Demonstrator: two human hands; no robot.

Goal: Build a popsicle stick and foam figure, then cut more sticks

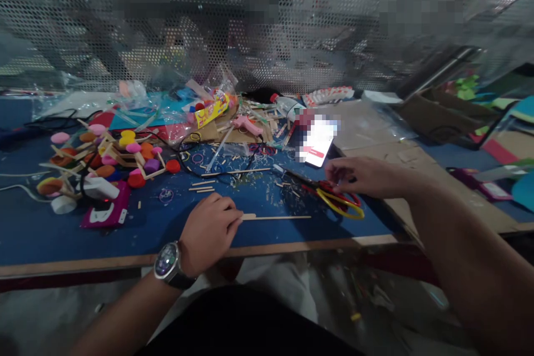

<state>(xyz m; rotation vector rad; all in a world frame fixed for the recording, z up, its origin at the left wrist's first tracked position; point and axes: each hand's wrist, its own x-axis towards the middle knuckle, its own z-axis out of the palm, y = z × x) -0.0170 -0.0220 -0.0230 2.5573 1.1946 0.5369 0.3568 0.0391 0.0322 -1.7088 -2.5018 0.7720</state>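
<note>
My left hand (211,228), with a watch on its wrist, is closed near the table's front edge. Its fingertips hold the flat, wider end of a thin bamboo skewer (279,217), which lies along the blue table and points right. My right hand (354,177) is at the scissors (340,204), its curled fingers on the red and yellow handles. The dark blades point left, tips near another thin stick (244,171). Several short cut stick pieces (203,186) lie beyond my left hand. A lit phone (320,142) stands just beyond the scissors.
To the left are joined sticks with colored pom-poms (144,150) and a purple power strip (109,208) with a white plug. A pink glue gun (248,124), a bottle (287,105) and plastic wrappers lie at the back. Cardboard (392,158) covers the right side; perforated metal (233,28) rises behind.
</note>
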